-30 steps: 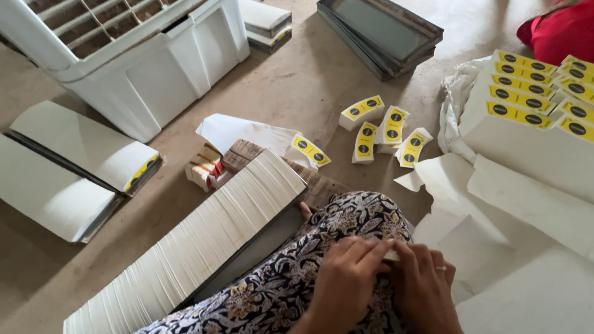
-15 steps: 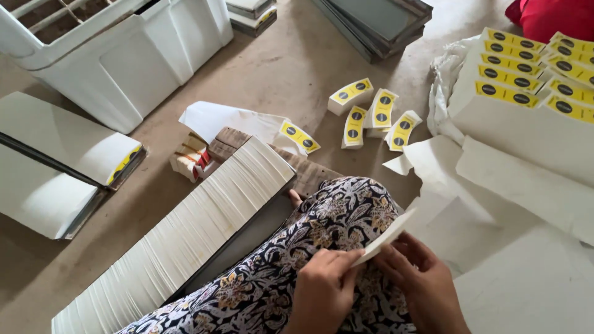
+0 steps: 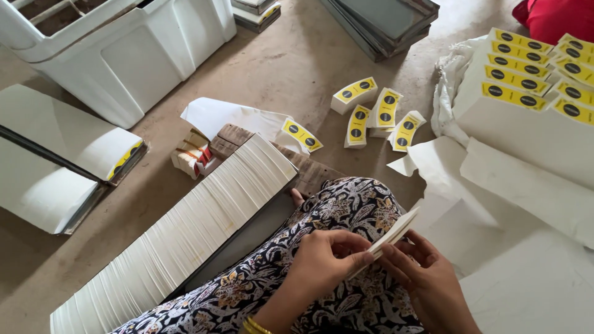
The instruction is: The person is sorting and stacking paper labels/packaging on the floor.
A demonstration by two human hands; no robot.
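Two hands are pinching a thin stack of flat white cards over the lap.

The left hand (image 3: 325,263) is gripping the cards (image 3: 388,237) with thumb and fingertips pressed on their lower end; the right hand (image 3: 427,281) is holding them from beneath, fingers close together, forefinger lying along the edge. The cards are tilting up toward 2 o'clock. At 9 o'clock a long card row (image 3: 185,235) is lying on the floor (image 3: 297,68); yellow-labelled boxes (image 3: 374,111) are sitting at 12 o'clock.

Both hands, left (image 3: 325,260) and right (image 3: 427,278), meet over the lap, fingers pinched.
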